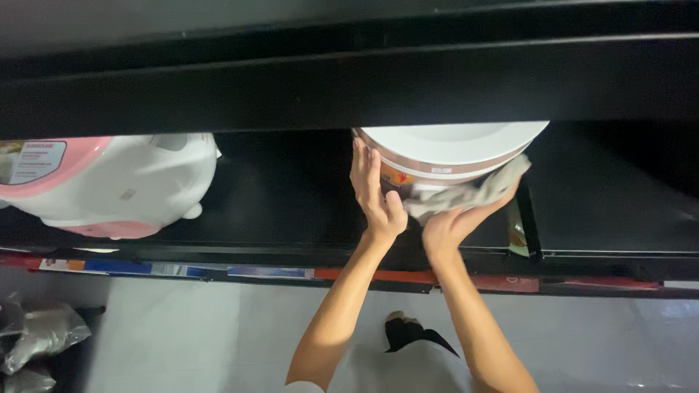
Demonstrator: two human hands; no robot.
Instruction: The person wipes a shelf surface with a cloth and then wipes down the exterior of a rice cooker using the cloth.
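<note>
Head view, looking down at a black shelf (291, 189).

White cooker (451, 149) with a brown band on the shelf, right of centre, top half cut off by the upper shelf board (349, 87). Sits upright, round body, so no long axis to speak of; only the front face shows.

Left hand (375, 193) flat against the cooker's left flank, fingers pointing up and away, palm on the wall. Open, bracing, not wrapped round anything.

Right hand (455, 222) just below and in front of the cooker, closed on a grey cloth (470, 193). Cloth bunched in the fingers and pressed against the lower front of the body, running up to the right toward the band.

Key relation: cooker directly ahead of and above both hands, touching both. Left hand at the side, right hand with cloth on the front, the two close together near the lower left quarter. Right flank of the cooker untouched, well clear of the left hand, nearer the right.

Second cooker (109, 182), white and pink, far left on the same shelf, well apart from both hands. Crumpled plastic bag (36, 338) on the floor (218, 327) at lower left.
</note>
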